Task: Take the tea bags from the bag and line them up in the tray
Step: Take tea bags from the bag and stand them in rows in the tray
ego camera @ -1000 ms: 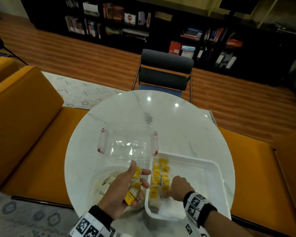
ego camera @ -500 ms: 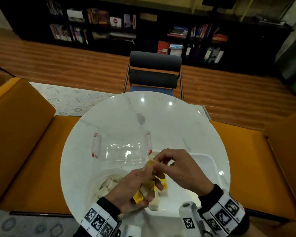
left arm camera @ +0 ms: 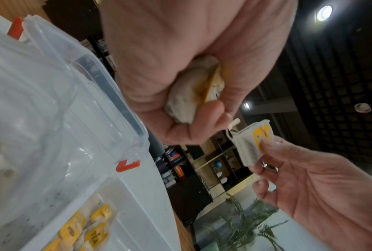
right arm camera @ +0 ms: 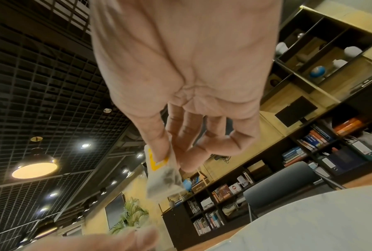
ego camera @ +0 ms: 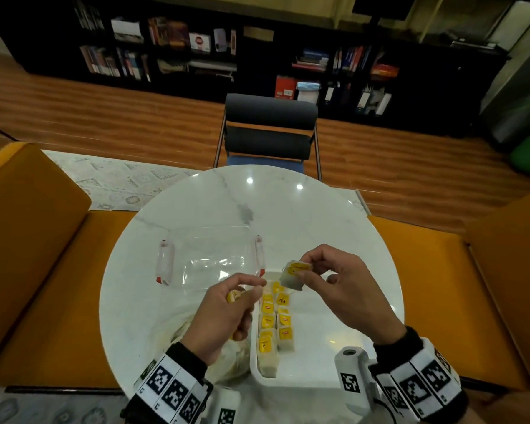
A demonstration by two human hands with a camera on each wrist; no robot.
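The right hand point(ego camera: 343, 289) pinches one tea bag point(ego camera: 294, 275) by thumb and forefinger, raised above the white tray point(ego camera: 349, 359). The tray's two rows point(ego camera: 274, 319) lie toward 6 o'clock from that bag, running 12-to-6. The left hand point(ego camera: 224, 316) is curled round further tea bags point(left arm camera: 191, 95) over the plastic bag point(ego camera: 178, 332) on the worktop point(ego camera: 288, 215).

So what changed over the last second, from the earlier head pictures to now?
The right hand left the white plastic tray, met the left hand, and now pinches one white tea bag with a yellow tag lifted above the tray. The left hand still grips more yellow-tagged tea bags. The rows in the tray look unchanged.
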